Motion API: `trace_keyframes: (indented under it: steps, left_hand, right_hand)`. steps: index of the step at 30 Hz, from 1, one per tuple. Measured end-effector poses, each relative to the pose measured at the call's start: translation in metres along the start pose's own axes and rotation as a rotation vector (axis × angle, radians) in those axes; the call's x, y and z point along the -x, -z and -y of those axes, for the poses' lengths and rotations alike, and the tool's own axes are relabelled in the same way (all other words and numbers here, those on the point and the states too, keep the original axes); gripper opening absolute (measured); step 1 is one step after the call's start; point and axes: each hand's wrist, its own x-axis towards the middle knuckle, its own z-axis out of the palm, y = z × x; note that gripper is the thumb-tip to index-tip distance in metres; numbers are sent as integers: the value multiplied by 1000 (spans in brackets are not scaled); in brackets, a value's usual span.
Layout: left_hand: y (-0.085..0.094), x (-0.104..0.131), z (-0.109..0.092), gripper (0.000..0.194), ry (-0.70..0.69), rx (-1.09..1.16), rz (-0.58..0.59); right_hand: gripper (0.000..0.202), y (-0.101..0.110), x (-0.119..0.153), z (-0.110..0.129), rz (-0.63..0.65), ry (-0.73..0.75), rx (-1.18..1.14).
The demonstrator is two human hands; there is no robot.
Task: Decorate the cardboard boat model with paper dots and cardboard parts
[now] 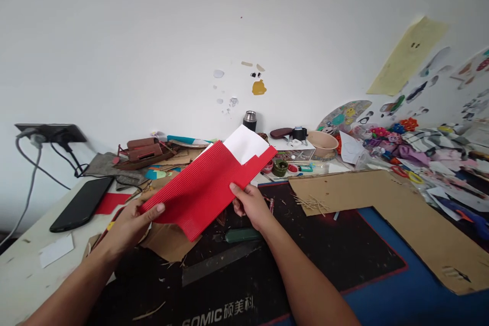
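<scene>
Between my two hands I hold up a sheet of red corrugated paper [198,183], tilted with its right end higher. My left hand [139,219] is closed on its lower left corner, thumb on the front face. At the right edge my right hand [248,201] pinches the sheet, with the thumb in front and the other fingers behind or curled below. A white sheet of paper [246,145] shows above and behind the red one; whether they are joined I cannot tell. Under the hands lie a brown paper piece [170,242] and a green-handled tool [242,235].
A dark mat [214,290] covers the middle of the table. Cut cardboard [344,188] with thin sticks [311,205] lies right. A phone [82,204] is at left, near a wall socket [49,133]. A thermos [249,119], bowl [323,143] and scissors [407,173] stand farther back.
</scene>
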Motion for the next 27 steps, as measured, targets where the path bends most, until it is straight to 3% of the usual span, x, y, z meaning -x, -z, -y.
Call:
trace_keyframes:
  steps: [4, 8, 12, 16, 18, 22, 24, 27]
  left_hand:
    - [-2, 4, 2, 79, 83, 106, 148]
    - [2, 5, 4, 94, -10, 130, 219]
    - [1, 15, 3, 83, -129, -349, 325]
    - [-16, 25, 8, 66, -318, -800, 506]
    - [-21, 24, 14, 54, -447, -831, 446]
    - [-12, 15, 28, 32, -596, -657, 123]
    - [-5, 13, 26, 32, -563, -561, -80]
    - [-4, 13, 8, 41, -404, -466, -379]
  right_hand:
    - [62, 0, -1, 0, -33, 30, -107]
    - [62, 0, -1, 2, -37, 58, -152]
    - [64, -2, 0, 5, -41, 74, -176]
    - [62, -2, 1, 5, -24, 70, -198]
    - [61, -2, 2, 5, 2, 57, -192]
    - [64, -2, 6, 5, 133, 90, -120]
    - [62, -2, 8, 7, 212, 106, -99]
    - [61, -1, 9, 8, 256, 100, -86]
